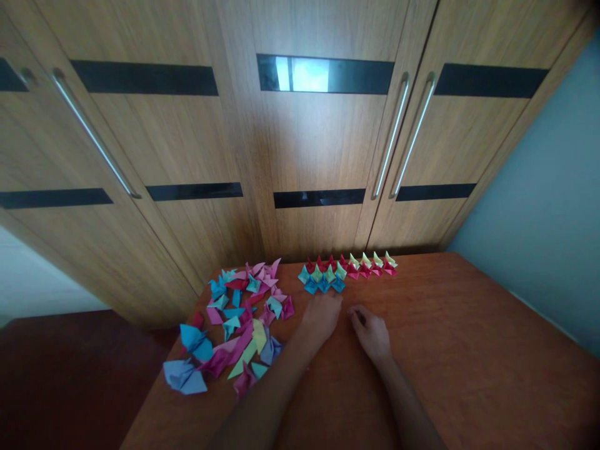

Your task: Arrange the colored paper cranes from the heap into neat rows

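Note:
My left hand rests just in front of the row of small folded paper pieces, its back toward me and its fingers curled under. Whatever it grips, if anything, is hidden. Nearest to it are the blue folded pieces, topped by pale green ones. To its right, my right hand lies on the tabletop, loosely closed with thumb and forefinger together. Nothing shows between those fingertips. Yellow folded pieces and red ones continue the rows toward the right.
A loose heap of pink, blue, green and lilac origami spreads over the left side of the brown table. Behind the table stands a wooden wardrobe with long metal handles. A pale blue wall borders the right.

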### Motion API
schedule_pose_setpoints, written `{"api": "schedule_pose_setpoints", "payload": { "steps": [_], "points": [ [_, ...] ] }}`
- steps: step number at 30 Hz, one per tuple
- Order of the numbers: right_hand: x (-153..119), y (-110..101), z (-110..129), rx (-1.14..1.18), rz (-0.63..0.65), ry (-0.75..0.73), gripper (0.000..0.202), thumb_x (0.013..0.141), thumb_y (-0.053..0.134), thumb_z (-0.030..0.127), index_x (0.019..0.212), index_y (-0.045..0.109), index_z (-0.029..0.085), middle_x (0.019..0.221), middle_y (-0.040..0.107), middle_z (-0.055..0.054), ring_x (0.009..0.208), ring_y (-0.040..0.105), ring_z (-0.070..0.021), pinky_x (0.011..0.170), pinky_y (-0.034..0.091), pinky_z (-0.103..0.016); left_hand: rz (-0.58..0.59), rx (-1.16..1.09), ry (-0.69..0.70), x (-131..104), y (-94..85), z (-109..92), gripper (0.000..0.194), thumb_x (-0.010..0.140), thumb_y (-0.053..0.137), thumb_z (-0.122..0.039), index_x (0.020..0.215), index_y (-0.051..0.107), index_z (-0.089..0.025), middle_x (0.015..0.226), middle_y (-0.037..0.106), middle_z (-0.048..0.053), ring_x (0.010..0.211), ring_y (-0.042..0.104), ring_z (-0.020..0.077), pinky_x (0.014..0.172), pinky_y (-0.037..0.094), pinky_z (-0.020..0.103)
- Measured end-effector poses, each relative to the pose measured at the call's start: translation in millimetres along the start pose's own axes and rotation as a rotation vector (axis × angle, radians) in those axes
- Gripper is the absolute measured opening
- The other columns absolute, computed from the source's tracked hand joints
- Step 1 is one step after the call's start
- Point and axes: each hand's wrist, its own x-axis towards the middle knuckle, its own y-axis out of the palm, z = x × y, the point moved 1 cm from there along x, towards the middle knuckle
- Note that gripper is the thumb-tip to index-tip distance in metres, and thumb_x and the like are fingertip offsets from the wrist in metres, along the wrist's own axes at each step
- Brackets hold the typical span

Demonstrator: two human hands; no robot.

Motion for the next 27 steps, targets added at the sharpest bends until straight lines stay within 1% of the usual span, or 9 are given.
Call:
{"api": "schedule_pose_setpoints", "payload": {
  "steps": [4,8,11,15,17,19,22,24,27],
  "points": [
    [-1.8,2.5,3.5,0.051,0.022,-0.037,0.029,0.086,0.041,0.042,0.087,0.066,0.026,0.084,0.071,-0.004,0.077,0.065,-0.0216,0.071,0.045,-0.03,-0.047,-0.012,0.024,-46.8,-1.8,9.9,0.018,0.089,0.045,-0.018,0.094,0.061,-0.02,0.098,0.066,0.007,0.089,0.063,0.02,0.078,0.05,0.03],
    [-8.4,10.1,16.3,0.172,0.07,-0.117,0.029,0.086,0.044,0.042,0.086,0.067,0.024,0.086,0.071,-0.005,0.077,0.064,-0.022,0.072,0.046,-0.031,-0.166,-0.153,0.029,-88.8,1.4,27.5,0.019,0.088,0.045,-0.016,0.091,0.062,-0.022,0.09,0.066,0.004,0.081,0.064,0.0173,0.074,0.049,0.026],
    [-16.8,18.2,30.2,0.2,0.153,-0.188,0.028,0.086,0.044,0.04,0.085,0.067,0.024,0.082,0.07,-0.004,0.073,0.063,-0.0207,0.068,0.046,-0.03,-0.268,-0.285,-0.013,-114.2,5.1,42.7,0.023,0.086,0.045,-0.013,0.096,0.063,-0.023,0.089,0.068,0.003,0.082,0.064,0.0164,0.075,0.049,0.025],
    [-26.4,27.0,43.3,0.207,0.25,-0.275,0.027,0.087,0.045,0.037,0.084,0.069,0.024,0.081,0.07,-0.003,0.072,0.063,-0.0192,0.069,0.046,-0.028,-0.383,-0.366,-0.095,-142.0,7.8,64.7,0.023,0.086,0.045,-0.016,0.095,0.065,-0.023,0.089,0.068,0.003,0.08,0.064,0.0163,0.072,0.05,0.025],
    [-28.2,29.0,45.5,0.197,0.268,-0.292,0.028,0.087,0.045,0.037,0.085,0.069,0.024,0.082,0.071,-0.004,0.074,0.063,-0.0195,0.071,0.046,-0.029,-0.43,-0.362,-0.13,-152.9,6.4,78.5,0.022,0.086,0.045,-0.017,0.095,0.064,-0.023,0.09,0.068,0.004,0.079,0.065,0.0165,0.072,0.051,0.026],
    [-28.3,29.1,45.5,0.195,0.264,-0.288,0.028,0.087,0.045,0.038,0.084,0.069,0.024,0.083,0.07,-0.004,0.074,0.063,-0.0196,0.071,0.046,-0.029,-0.477,-0.312,-0.173,-161.2,2.1,95.1,0.022,0.086,0.044,-0.019,0.095,0.064,-0.022,0.092,0.068,0.004,0.081,0.065,0.0175,0.074,0.052,0.028],
    [-27.3,27.8,44.7,0.208,0.26,-0.271,0.028,0.088,0.044,0.038,0.084,0.068,0.023,0.081,0.07,-0.004,0.072,0.063,-0.0192,0.068,0.045,-0.028,-0.536,-0.179,-0.267,-168.4,-10.2,122.6,0.024,0.087,0.044,-0.02,0.102,0.062,-0.021,0.102,0.066,0.007,0.093,0.063,0.021,0.084,0.05,0.033],
    [-27.0,27.1,44.6,0.208,0.258,-0.269,0.028,0.087,0.045,0.037,0.084,0.068,0.023,0.079,0.07,-0.004,0.07,0.062,-0.0189,0.066,0.045,-0.028,-0.531,-0.091,-0.329,-170.0,-20.8,138.8,0.029,0.086,0.043,-0.016,0.109,0.06,-0.02,0.111,0.063,0.008,0.101,0.06,0.0222,0.089,0.048,0.034],
    [-27.1,27.4,44.6,0.204,0.251,-0.263,0.028,0.088,0.045,0.037,0.083,0.068,0.022,0.076,0.069,-0.004,0.068,0.061,-0.0189,0.064,0.044,-0.028,-0.457,-0.001,-0.384,-168.7,-35.1,154.3,0.041,0.082,0.041,-0.007,0.118,0.055,-0.022,0.122,0.057,0.007,0.104,0.059,0.0209,0.09,0.047,0.032]
  ]
}}
